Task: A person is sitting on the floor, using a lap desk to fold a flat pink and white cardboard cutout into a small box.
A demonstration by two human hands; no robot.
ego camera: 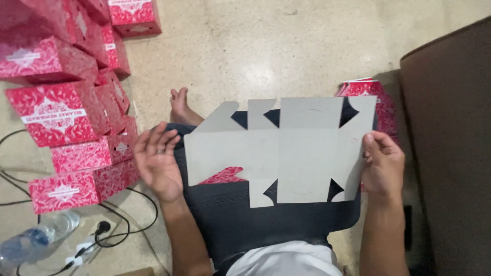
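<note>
Flat grey box blank (286, 153) over lap, right hand (382, 164) pinching its edge, left hand (157, 161) open beside

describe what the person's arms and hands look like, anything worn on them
Both forearms are bare, with no sleeves, watch or gloves in view. The left hand wears a thin ring on one finger; the right hand shows no ring or other item. Nails are short and unpainted.
</note>
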